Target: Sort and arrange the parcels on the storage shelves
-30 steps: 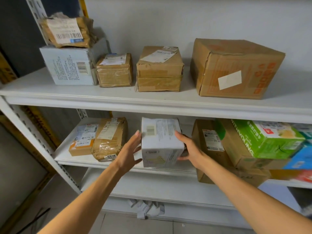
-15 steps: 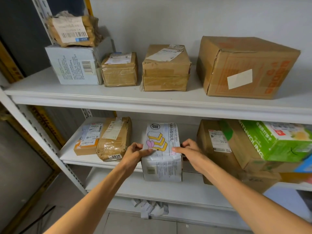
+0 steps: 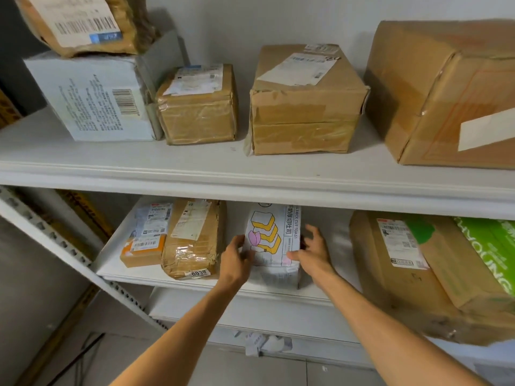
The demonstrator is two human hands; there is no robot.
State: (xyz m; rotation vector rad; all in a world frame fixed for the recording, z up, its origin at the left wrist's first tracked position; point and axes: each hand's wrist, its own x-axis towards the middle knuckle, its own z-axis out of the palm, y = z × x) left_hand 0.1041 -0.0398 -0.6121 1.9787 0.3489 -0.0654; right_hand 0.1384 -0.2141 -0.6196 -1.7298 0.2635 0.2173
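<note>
Toast box (image 3: 274, 238): on the middle shelf (image 3: 172, 281), its front near the lip, between the taped parcel (image 3: 192, 240) and the carton (image 3: 390, 268).
Left hand (image 3: 237, 260): we curl our fingers round the box's left edge.
Right hand (image 3: 313, 250): thumb on the box top, fingers spread loosely beside its right face.
Room: a narrow gap on our left and wider bare shelf on our right.
</note>
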